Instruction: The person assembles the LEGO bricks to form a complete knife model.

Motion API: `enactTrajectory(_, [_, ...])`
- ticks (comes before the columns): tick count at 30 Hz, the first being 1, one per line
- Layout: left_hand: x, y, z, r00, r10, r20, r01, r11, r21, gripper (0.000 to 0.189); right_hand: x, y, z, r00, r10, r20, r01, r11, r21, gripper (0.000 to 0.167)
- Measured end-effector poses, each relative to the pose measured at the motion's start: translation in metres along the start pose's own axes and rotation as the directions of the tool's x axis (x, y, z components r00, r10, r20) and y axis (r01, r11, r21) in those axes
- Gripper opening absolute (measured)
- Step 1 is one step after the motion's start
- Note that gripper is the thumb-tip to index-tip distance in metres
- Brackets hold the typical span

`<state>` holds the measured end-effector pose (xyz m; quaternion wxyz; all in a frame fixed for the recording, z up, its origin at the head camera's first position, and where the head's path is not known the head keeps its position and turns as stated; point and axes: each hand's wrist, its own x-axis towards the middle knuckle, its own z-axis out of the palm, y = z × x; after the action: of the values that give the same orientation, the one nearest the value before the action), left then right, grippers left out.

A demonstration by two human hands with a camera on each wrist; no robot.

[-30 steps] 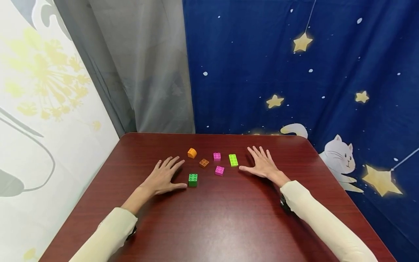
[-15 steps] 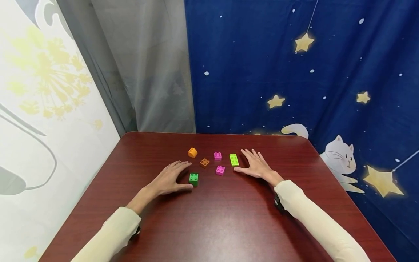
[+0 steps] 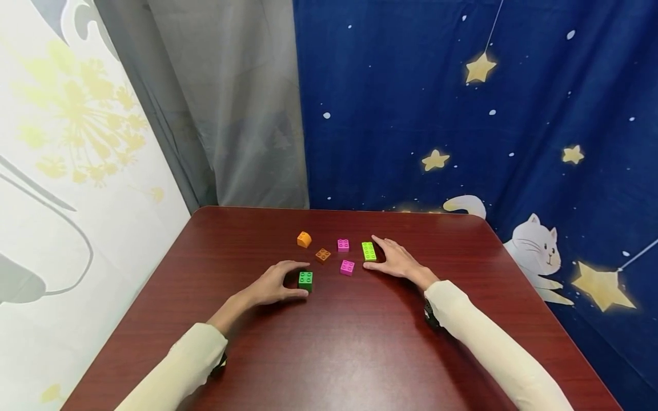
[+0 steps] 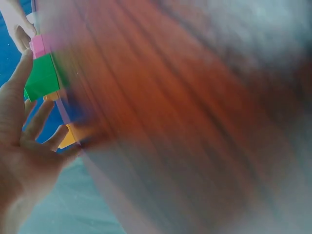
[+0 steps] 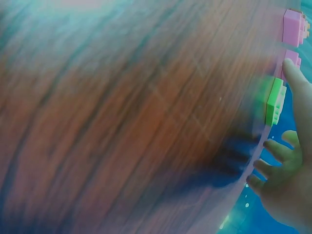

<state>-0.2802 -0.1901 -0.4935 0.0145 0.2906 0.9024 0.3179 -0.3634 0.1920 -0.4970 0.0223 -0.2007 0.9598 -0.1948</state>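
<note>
My left hand (image 3: 272, 284) reaches around a green building brick (image 3: 305, 281), thumb in front of it and fingers spread behind it. In the left wrist view that green brick (image 4: 43, 78) shows between the thumb and the fingers, with a gap to the fingers. My right hand (image 3: 398, 258) lies beside a long lime-green brick (image 3: 369, 251), thumb at its near end and fingers near its far end. The right wrist view has the lime brick (image 5: 276, 101) apart from the loosely bent fingers. Neither hand grips its brick.
Between the hands lie two pink bricks, one nearer (image 3: 346, 268) and one farther (image 3: 342, 245), plus a flat brown brick (image 3: 323, 255). An orange rounded brick (image 3: 304, 240) sits farther back on the dark red table (image 3: 354, 354). Curtains (image 3: 390, 114) hang behind the table.
My left hand has moved right, its thumb and fingers coming around the green brick. My right hand has moved left to the lime brick, with its fingers drawing closer together. The bricks stay put.
</note>
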Motion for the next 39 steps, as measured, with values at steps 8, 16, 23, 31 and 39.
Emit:
enactTrajectory(8, [0.007,0.003,0.003,1.0,0.019,-0.003,-0.019,0.997,-0.068,0.064,0.009,0.001,0.001,0.998,-0.04,-0.05,0.04,0.999,-0.014,0.094])
enactTrajectory(16, [0.011,0.005,0.006,0.999,0.02,-0.031,-0.022,0.999,-0.043,0.043,0.013,0.003,0.003,0.993,-0.078,-0.085,0.078,0.997,0.002,0.079])
enactTrajectory(23, [0.013,0.005,0.006,0.999,-0.004,-0.033,0.002,0.998,-0.058,0.04,0.012,0.005,0.002,0.992,-0.104,-0.067,0.108,0.993,0.057,0.073])
enactTrajectory(31, [0.012,0.004,0.007,0.998,-0.047,-0.03,0.044,0.994,-0.096,0.042,0.009,0.013,0.003,0.977,-0.194,-0.087,0.202,0.974,0.105,0.059])
enactTrajectory(39, [0.016,0.005,0.01,0.998,-0.055,-0.025,0.052,0.992,-0.113,0.039,0.011,0.014,0.006,0.984,-0.135,-0.112,0.153,0.975,0.162,0.062])
